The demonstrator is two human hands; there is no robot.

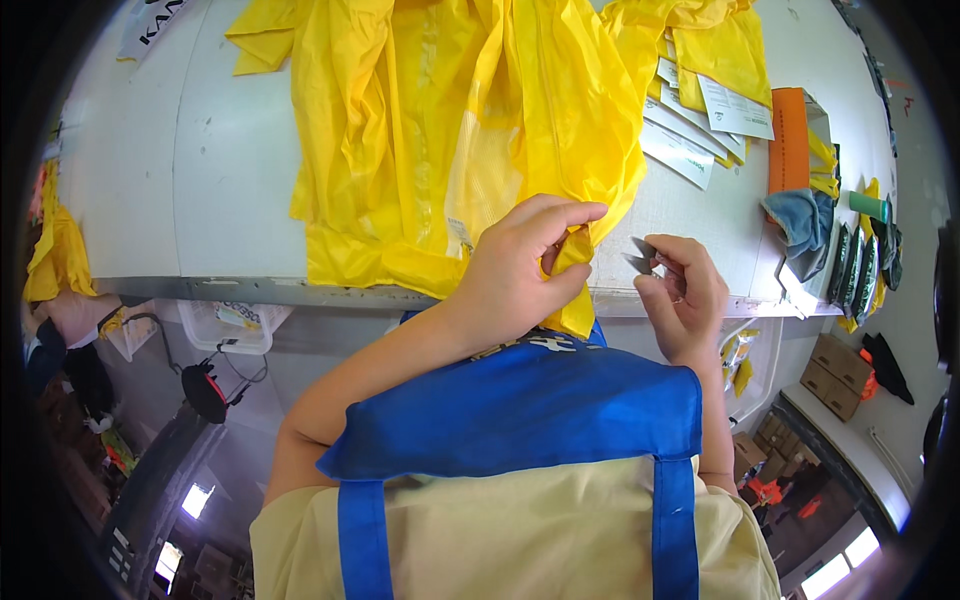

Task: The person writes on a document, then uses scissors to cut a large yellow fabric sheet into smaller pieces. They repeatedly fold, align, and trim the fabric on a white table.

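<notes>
A yellow plastic-like garment point(575, 110) with a pale mesh panel lies spread over the table's near edge. My left hand point(515, 265) pinches a folded strip of it between thumb and fingers, and the strip's end hangs over the edge. Just to the right, my right hand point(690, 300) holds small thread snips point(640, 256) between thumb and fingers. Their two short blades point left toward the pinched fabric and stand apart, not touching it. The rest of the snips is hidden inside the hand.
On the pale table point(235, 170), printed white sheets point(675, 150) lie partly under yellow fabric. An orange box point(788, 140), a blue cloth point(800, 220) and dark packets point(850, 265) stand at the right. White bins point(235, 325) hang below the table edge.
</notes>
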